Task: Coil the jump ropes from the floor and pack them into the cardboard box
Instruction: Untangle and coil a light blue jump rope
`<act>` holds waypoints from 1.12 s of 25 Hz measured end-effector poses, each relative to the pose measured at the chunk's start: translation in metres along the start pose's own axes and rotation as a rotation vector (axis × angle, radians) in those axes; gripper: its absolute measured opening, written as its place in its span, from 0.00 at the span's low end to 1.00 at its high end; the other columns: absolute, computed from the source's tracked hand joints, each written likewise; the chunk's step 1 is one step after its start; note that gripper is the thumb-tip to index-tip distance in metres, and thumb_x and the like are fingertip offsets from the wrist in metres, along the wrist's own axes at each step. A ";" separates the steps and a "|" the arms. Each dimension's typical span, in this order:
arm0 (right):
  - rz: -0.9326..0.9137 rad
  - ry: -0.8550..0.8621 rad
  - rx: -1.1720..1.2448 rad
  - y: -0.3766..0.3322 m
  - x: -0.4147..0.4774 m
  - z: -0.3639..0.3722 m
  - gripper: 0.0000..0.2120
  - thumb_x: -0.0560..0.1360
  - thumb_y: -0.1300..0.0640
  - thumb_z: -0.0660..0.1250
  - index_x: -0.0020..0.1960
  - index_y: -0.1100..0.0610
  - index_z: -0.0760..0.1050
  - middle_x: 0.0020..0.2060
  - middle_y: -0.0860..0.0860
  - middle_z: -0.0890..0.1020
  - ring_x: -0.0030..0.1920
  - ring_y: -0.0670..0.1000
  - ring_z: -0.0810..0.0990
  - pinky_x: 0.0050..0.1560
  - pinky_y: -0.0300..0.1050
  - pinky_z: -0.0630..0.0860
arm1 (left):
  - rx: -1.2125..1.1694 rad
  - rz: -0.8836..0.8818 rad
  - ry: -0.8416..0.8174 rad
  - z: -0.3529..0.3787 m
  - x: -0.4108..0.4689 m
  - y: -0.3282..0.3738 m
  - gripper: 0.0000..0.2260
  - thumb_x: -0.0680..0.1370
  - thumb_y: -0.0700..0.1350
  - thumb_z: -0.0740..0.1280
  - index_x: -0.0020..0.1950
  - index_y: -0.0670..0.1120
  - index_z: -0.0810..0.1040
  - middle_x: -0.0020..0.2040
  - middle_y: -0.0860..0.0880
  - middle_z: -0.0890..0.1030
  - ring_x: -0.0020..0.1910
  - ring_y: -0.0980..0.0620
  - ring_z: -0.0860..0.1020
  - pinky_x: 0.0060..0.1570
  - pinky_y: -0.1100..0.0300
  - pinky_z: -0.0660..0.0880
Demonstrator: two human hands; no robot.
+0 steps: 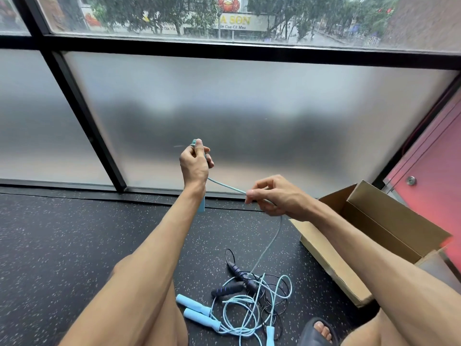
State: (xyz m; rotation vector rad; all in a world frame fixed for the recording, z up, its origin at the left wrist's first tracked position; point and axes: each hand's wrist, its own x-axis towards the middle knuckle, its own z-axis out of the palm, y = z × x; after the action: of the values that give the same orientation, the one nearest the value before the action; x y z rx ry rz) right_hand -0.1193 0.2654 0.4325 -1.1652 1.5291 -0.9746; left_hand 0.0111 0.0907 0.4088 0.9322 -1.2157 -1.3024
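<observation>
Right hand (272, 196) pinches the cord of a light-blue jump rope (225, 185) between thumb and fingertips. Left hand (195, 163) is wrapped round that rope's handle (201, 207), thumb pressed on its top end.

Nearest, lower centre of frame, between the knees: tangled pile on the speckled floor (74, 245). It holds a pair of light-blue handles (192, 307) lying side by side, a black rope (232, 289) with dark grips, and overlapping loops. A lone light-blue handle (270, 333) lies at the bottom edge; whether it ends the held rope, cannot tell through the tangle. A sandalled foot (319, 328) is just beside it.

Mid-frame: held handle's long axis is upright. A short taut span slants from it down-right to the right hand; from there the cord drops, slack, into the pile.

Judgement: all uncoiled length lies below the right hand, so that hand feeds and the left serves as the core for wrapping. Coiling has barely begun.

Farther, right of frame: cardboard box (324, 258), flaps open, nearer the right hand; no rope visible inside. A frosted window (249, 108) stands behind.
</observation>
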 end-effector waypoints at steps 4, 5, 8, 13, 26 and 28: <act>-0.128 -0.029 0.011 -0.006 -0.004 -0.001 0.15 0.81 0.57 0.64 0.47 0.70 0.79 0.22 0.52 0.65 0.22 0.48 0.60 0.24 0.38 0.57 | 0.238 0.072 -0.089 0.004 -0.004 -0.009 0.16 0.84 0.49 0.59 0.41 0.41 0.75 0.27 0.48 0.75 0.22 0.54 0.73 0.29 0.59 0.74; -0.159 -0.016 -0.003 -0.007 -0.004 -0.001 0.15 0.81 0.57 0.64 0.47 0.70 0.79 0.23 0.53 0.66 0.23 0.49 0.61 0.25 0.40 0.59 | 0.306 0.072 -0.139 0.006 -0.007 -0.011 0.16 0.84 0.49 0.59 0.41 0.41 0.75 0.27 0.48 0.75 0.22 0.54 0.74 0.29 0.59 0.75; -0.260 0.107 -0.040 -0.009 -0.003 -0.003 0.14 0.82 0.58 0.62 0.45 0.68 0.78 0.25 0.56 0.71 0.26 0.53 0.70 0.30 0.44 0.68 | 0.475 0.027 -0.364 0.012 -0.018 -0.011 0.17 0.83 0.48 0.60 0.41 0.39 0.77 0.27 0.46 0.76 0.20 0.56 0.74 0.27 0.62 0.73; -0.306 0.350 -0.065 0.000 0.006 -0.020 0.15 0.84 0.59 0.59 0.44 0.66 0.77 0.27 0.56 0.71 0.26 0.55 0.72 0.28 0.46 0.75 | 0.511 -0.137 -0.788 0.019 -0.038 -0.003 0.22 0.85 0.51 0.54 0.42 0.39 0.78 0.26 0.46 0.75 0.22 0.52 0.72 0.27 0.62 0.68; -0.175 0.433 0.053 0.025 0.020 -0.019 0.13 0.82 0.53 0.62 0.43 0.61 0.71 0.28 0.54 0.69 0.24 0.49 0.68 0.27 0.47 0.79 | -0.411 -0.622 -1.105 0.014 -0.039 0.017 0.21 0.83 0.53 0.53 0.37 0.43 0.71 0.25 0.52 0.56 0.24 0.54 0.54 0.29 0.59 0.53; -0.076 0.337 0.173 0.029 0.020 -0.012 0.12 0.83 0.54 0.59 0.47 0.62 0.70 0.29 0.57 0.71 0.25 0.51 0.71 0.30 0.51 0.82 | -0.535 -0.622 -1.023 0.013 -0.037 0.019 0.17 0.83 0.51 0.53 0.41 0.43 0.71 0.28 0.51 0.58 0.26 0.54 0.58 0.31 0.60 0.58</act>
State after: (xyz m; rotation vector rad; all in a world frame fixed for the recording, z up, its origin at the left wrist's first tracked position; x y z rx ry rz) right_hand -0.1389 0.2532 0.4032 -0.9768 1.6303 -1.3814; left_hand 0.0061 0.1309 0.4254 0.1884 -1.1975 -2.6327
